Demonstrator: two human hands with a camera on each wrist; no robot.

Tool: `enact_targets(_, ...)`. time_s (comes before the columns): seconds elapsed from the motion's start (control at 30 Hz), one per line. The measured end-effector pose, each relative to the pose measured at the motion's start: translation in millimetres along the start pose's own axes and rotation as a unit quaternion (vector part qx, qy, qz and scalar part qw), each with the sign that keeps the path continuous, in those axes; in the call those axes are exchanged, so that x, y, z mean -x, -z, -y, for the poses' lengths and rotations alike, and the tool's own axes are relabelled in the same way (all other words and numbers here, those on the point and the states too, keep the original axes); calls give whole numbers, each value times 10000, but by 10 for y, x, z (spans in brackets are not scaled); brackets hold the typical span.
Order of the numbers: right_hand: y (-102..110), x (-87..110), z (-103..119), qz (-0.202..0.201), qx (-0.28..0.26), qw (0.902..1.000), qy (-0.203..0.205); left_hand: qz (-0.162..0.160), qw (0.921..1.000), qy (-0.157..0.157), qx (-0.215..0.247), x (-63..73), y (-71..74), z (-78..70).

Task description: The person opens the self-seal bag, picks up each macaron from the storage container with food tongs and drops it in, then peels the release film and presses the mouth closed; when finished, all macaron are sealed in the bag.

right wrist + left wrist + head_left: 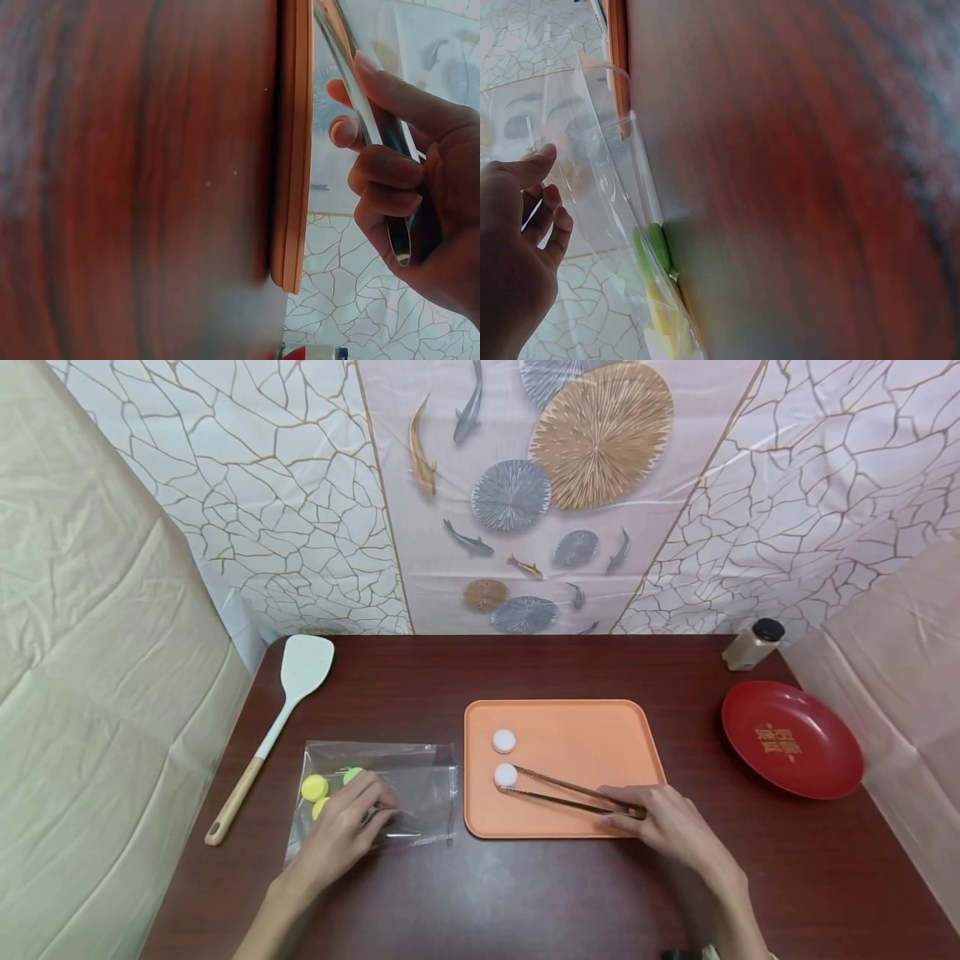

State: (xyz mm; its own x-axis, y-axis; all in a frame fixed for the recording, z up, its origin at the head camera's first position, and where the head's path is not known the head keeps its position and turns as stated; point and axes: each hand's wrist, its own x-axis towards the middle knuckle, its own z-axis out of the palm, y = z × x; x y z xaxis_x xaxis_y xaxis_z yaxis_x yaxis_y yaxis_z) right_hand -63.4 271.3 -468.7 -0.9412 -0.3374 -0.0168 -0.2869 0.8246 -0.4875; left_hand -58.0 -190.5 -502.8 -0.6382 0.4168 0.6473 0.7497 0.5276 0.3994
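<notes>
A clear plastic bag (425, 793) lies left of the tray, with yellow macarons (314, 788) and a green macaron (352, 774) inside. My left hand (348, 822) is over it, thumb and index finger together at its upper film, which stands raised in the left wrist view. My right hand (666, 820) grips metal tongs (564, 783) near their closed end; its fingers curl round them in the right wrist view. The tongs' tips lie on either side of a white macaron (506, 775) on the orange tray (577, 727). Another white macaron (504, 741) sits just behind it.
A white spatula (306, 664) with a wooden handle lies at the left of the dark wooden table (420, 910). To the right are a red plate (821, 752) and a black-capped jar (752, 645). Patterned cloth (315, 518) hangs behind the table.
</notes>
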Motion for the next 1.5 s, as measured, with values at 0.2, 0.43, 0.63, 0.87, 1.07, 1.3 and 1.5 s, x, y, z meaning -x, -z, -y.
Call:
enact_targets(0.2, -29, -48, 91, 125, -506, 9980, 354, 21, 10000, 8, -24, -1, 5, 2)
enact_targets(0.43, -169, -204, 373, 217, -557, 9937, 944, 53, 10000, 80, 21, 22, 21, -16)
enact_targets(0.63, -392, -361, 681, 205, -255, 9917, 1242, 10, 10000, 81, -38, 29, 28, -25)
enact_targets(0.87, -544, -526, 1007, 298, 36, 9880, 1517, -81, 9999, 23, -89, 16, 21, -15)
enact_targets(1.07, -567, -608, 1130, 196, 355, 9858, 1628, -51, 9999, 19, -111, 7, 24, -14)
enact_targets(1.3, -589, -670, 1189, 215, 330, 9829, 1800, -44, 9999, 11, -104, 6, 23, -17)
enact_targets(1.5, -813, -737, 1038, 45, 274, 9773, 2102, -39, 9999, 45, -85, 8, 19, -16)
